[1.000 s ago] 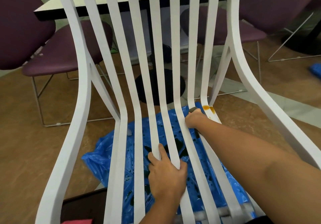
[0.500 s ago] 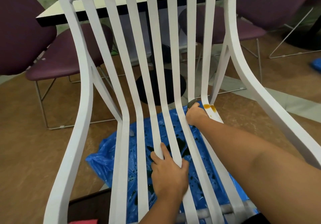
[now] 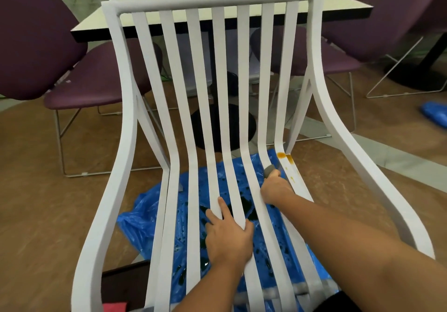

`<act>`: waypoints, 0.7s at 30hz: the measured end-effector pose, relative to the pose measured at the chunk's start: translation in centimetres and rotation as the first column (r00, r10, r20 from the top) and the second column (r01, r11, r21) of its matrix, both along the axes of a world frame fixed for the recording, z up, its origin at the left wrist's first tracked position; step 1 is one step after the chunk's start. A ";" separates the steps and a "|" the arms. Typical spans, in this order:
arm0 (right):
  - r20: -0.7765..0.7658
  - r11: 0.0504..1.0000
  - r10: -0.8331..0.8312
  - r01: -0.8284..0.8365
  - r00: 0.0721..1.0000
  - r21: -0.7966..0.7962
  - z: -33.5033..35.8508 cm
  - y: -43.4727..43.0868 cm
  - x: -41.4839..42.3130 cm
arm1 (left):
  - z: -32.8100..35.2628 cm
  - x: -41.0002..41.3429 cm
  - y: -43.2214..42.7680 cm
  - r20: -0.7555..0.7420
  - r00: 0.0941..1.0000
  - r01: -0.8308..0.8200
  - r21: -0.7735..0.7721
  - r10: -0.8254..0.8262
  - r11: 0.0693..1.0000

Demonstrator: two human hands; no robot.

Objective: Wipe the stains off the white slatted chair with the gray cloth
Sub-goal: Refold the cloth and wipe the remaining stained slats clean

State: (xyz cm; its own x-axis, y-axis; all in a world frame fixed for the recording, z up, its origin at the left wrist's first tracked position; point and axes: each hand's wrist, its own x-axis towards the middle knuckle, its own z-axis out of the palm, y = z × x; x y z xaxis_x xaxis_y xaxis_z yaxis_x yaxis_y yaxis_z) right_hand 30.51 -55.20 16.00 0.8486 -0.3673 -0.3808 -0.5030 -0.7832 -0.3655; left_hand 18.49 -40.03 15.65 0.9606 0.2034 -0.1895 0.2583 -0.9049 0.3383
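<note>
The orange stain [image 3: 285,157] sits on the outermost right slat [image 3: 280,108] of the chair [image 3: 125,142], at the bend where the back turns into the seat. Paler drips run down from it along the slat toward the person, so its long axis follows the slat. It lies just up and to the right of the right hand [image 3: 274,188], one slat over, and well apart from the left hand [image 3: 228,236]. The right hand is clearly the nearer one. That hand is closed in a fist round the cloth [image 3: 269,169], of which only a small gray bit shows above the knuckles. It rests on the next slat inward, at the gap beside the stained one, and I cannot tell whether the cloth touches the drips. The left hand lies flat on the middle slats of the seat with its fingers straight and spread. It holds nothing and seems to be steadying the chair. The next stroke probably needs a short shift rightward onto the outer slat, then rubbing up along it to the bend. A blue sheet [image 3: 145,215] with dark wet patches lies on the floor [image 3: 36,190] under the seat.
</note>
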 end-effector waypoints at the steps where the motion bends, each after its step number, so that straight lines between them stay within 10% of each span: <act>1: 0.005 1.000 -0.004 0.004 1.000 -0.007 -0.1 0.0 -1.0 | 0.0 0.0 0.0 -0.004 1.000 -0.002 -0.005 0.002 1.000; 21: 0.041 0.976 -0.217 0.216 0.975 0.020 1.4 0.7 -19.3 | 0.3 0.0 0.0 -0.007 1.000 -0.004 0.028 0.005 1.000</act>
State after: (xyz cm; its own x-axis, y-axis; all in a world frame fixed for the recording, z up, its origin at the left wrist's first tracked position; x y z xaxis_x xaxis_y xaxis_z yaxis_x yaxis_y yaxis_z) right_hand 11.24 -54.46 17.42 0.7652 -0.5385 -0.3528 -0.6436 -0.6518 -0.4011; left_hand 18.46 -40.06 15.98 0.9584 0.2130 -0.1899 0.2645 -0.9128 0.3110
